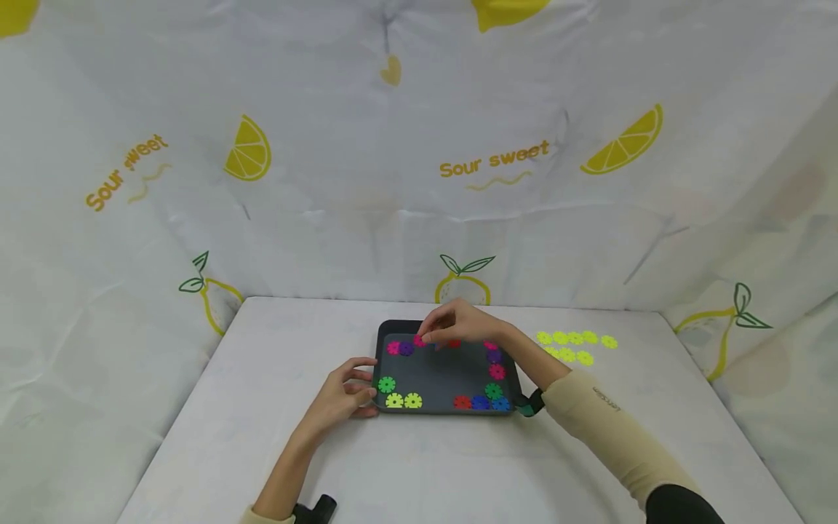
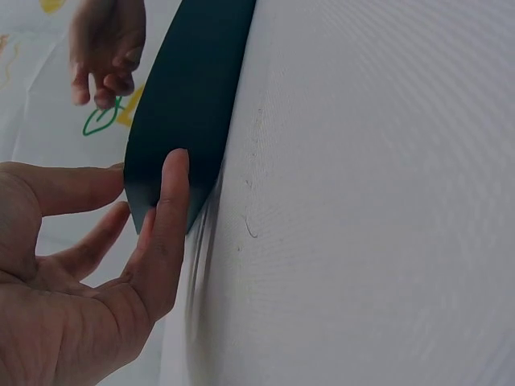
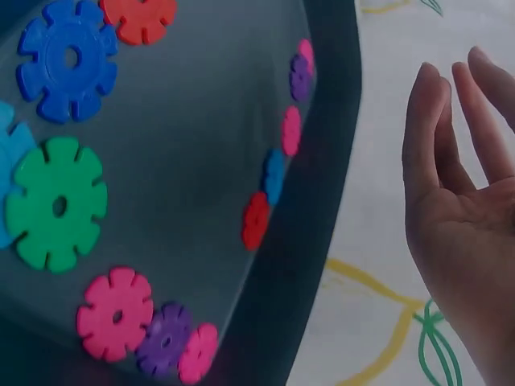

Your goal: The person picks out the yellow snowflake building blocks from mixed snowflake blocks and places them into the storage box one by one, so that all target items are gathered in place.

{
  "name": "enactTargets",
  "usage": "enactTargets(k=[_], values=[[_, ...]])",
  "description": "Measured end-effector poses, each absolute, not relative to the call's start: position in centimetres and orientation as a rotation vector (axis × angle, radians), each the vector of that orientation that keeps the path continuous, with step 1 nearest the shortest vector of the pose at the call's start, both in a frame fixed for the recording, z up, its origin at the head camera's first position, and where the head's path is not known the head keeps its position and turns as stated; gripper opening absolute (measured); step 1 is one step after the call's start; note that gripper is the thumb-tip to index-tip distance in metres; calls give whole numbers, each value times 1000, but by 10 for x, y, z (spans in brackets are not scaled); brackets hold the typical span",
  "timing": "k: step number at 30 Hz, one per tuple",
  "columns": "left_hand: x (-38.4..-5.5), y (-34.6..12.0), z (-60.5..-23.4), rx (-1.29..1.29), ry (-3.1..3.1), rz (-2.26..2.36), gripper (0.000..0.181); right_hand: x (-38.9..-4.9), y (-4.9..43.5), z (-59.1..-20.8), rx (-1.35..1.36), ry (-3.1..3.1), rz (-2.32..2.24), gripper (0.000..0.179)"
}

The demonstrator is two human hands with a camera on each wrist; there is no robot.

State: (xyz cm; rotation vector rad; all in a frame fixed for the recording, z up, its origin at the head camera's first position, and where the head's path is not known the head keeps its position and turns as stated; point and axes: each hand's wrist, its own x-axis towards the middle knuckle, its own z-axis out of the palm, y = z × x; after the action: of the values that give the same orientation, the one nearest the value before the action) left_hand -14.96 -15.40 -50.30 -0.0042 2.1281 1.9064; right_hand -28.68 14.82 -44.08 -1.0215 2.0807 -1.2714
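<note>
A dark grey tray (image 1: 445, 371) lies on the white table, with flower-shaped plastic discs along its edges. My left hand (image 1: 343, 391) holds the tray's left side; in the left wrist view one finger presses the outer wall (image 2: 189, 104) and others reach the rim. Over the tray's far edge is my right hand (image 1: 456, 322), fingertips close above a pink disc (image 1: 420, 340). In the right wrist view the right hand (image 3: 463, 161) has loosely extended fingers with nothing between them. Beside that pink disc lie a purple disc (image 1: 406, 349) and a blue disc (image 3: 273, 175).
Several yellow discs (image 1: 567, 354) lie in two rows on the table right of the tray. Green (image 1: 387, 384) and yellow discs (image 1: 412, 400) sit at the tray's near left corner, a red disc (image 1: 462, 402) along its near edge. A lemon-print curtain (image 1: 366, 182) hangs behind the table.
</note>
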Motion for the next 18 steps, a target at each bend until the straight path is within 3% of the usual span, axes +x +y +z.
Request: enactTargets(k=[6,18], values=[[-150,-155,-502,2,2133,1897,60,-287,121,-450,-962,1894,-1166,33],[-150,-154,-505,-5,2138,1888,59,-272,86,-469,-766,1592,-1022,28]])
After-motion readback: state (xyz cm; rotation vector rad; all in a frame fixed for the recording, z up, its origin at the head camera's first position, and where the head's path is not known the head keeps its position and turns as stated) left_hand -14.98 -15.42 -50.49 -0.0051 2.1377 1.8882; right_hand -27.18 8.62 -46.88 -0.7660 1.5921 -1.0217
